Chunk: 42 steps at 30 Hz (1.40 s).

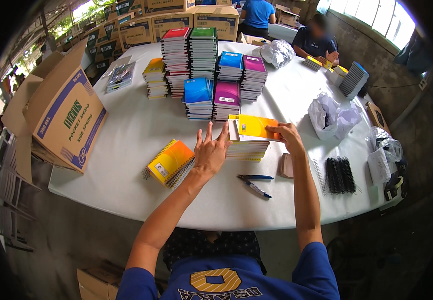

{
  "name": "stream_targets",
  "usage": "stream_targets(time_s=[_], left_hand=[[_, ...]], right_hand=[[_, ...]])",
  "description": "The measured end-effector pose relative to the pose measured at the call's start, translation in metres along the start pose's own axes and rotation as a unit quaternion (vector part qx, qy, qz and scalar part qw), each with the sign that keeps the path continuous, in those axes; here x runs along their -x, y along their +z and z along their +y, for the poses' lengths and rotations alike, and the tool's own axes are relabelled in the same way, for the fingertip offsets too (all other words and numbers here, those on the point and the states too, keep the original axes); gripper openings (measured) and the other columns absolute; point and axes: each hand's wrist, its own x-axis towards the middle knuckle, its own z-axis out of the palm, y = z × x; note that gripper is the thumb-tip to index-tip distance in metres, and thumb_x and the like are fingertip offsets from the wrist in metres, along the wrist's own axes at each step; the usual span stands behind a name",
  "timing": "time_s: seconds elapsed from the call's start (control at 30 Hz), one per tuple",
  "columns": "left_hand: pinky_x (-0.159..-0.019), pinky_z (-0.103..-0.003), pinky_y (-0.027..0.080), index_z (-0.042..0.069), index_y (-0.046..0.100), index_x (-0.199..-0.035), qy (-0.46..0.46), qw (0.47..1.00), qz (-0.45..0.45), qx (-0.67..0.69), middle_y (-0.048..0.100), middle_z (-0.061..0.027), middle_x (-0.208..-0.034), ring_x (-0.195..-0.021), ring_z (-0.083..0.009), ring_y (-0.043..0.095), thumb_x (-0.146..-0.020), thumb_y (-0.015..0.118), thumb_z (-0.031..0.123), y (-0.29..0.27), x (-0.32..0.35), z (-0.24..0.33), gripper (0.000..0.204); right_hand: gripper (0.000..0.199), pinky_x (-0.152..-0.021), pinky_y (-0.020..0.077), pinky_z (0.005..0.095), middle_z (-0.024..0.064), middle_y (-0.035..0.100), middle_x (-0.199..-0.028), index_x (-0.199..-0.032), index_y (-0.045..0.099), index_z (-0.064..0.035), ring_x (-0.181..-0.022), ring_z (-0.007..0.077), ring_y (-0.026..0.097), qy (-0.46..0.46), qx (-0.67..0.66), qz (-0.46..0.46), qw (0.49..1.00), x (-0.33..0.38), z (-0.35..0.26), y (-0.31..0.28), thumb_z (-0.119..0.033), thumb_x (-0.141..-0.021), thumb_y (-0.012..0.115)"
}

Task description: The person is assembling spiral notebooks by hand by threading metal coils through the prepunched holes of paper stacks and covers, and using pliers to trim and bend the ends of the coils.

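Observation:
My right hand (290, 137) pinches the right end of a yellow-orange pocket notebook (256, 126) above a stack of similar notebooks (248, 151). White pages show along its left side. At the stack's left edge is my left hand (211, 156), fingers spread and holding nothing; whether its fingertips touch the notebook I cannot tell. Left of that hand lies a pile of yellow-orange spiral notebooks (170, 159). Nearer to me are blue-handled pliers (254, 178), their jaws pointing left. A small pinkish-brown block (286, 166) sits beside my right forearm.
Tall stacks of red, green, blue and purple notebooks (204, 60) stand behind my hands. An open carton (69, 117) is at left. Black coils (340, 175) and plastic bags (326, 115) lie at right on the white table (121, 192). A co-worker (316, 40) sits across.

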Motion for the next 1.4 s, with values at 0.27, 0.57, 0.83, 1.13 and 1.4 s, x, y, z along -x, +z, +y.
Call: stream_targets(time_s=[0.27, 0.57, 0.83, 1.13, 1.4], left_hand=[[-0.108, -0.061, 0.032, 0.018, 0.032, -0.151, 0.008, 0.998, 0.023, 0.055, 0.065, -0.0077, -0.126, -0.139, -0.0335, 0.039, -0.098, 0.054, 0.029, -0.004, -0.019, -0.008, 0.058], [-0.110, -0.060, 0.031, 0.021, 0.024, -0.154, -0.021, 0.978, -0.046, 0.204, 0.051, -0.0086, -0.144, -0.141, -0.0383, 0.034, -0.095, 0.057, 0.028, 0.015, -0.034, -0.013, 0.068], [-0.110, -0.065, 0.025, 0.018, 0.018, -0.156, -0.065, 0.976, 0.005, 0.209, 0.040, -0.0144, -0.152, -0.143, -0.0479, 0.023, -0.094, 0.060, 0.029, 0.015, -0.017, -0.008, 0.075], [-0.113, -0.058, 0.025, 0.008, 0.020, -0.154, -0.049, 0.992, -0.032, 0.113, 0.034, -0.0332, -0.148, -0.132, -0.0365, 0.048, -0.097, 0.056, 0.024, 0.014, -0.018, -0.002, 0.069], [-0.111, -0.051, 0.033, 0.014, 0.014, -0.157, 0.006, 0.945, 0.011, 0.327, 0.054, -0.0149, -0.140, -0.139, -0.0295, 0.040, -0.090, 0.069, 0.019, 0.005, -0.004, 0.009, 0.086]], right_hand=[[0.039, -0.062, 0.0492, 0.0271, 0.0086, 0.066, -0.080, -0.095, 0.068, 0.0074, -0.067, 0.0141, 0.061, -0.026, -0.039, -0.019, 0.999, 0.008, -0.002, 0.002, -0.023, -0.075, 0.080], [0.039, -0.073, 0.0531, 0.0278, 0.0159, 0.070, -0.087, -0.099, 0.069, 0.0084, -0.074, 0.0169, 0.066, -0.046, -0.019, -0.011, 0.999, 0.006, -0.007, 0.003, -0.019, -0.074, 0.080], [0.034, -0.073, 0.0543, 0.0320, 0.0134, 0.072, -0.089, -0.099, 0.068, 0.0073, -0.079, 0.0212, 0.069, -0.154, 0.070, 0.148, 0.974, 0.005, -0.002, -0.002, -0.008, -0.071, 0.079], [0.037, -0.066, 0.0501, 0.0320, 0.0116, 0.069, -0.083, -0.099, 0.066, 0.0073, -0.073, 0.0188, 0.063, -0.102, 0.053, 0.097, 0.989, 0.010, 0.005, 0.011, -0.014, -0.073, 0.080], [0.031, -0.070, 0.0491, 0.0307, 0.0111, 0.067, -0.087, -0.095, 0.063, 0.0057, -0.077, 0.0179, 0.062, -0.139, 0.103, 0.116, 0.978, 0.028, 0.021, 0.001, -0.013, -0.076, 0.078]])
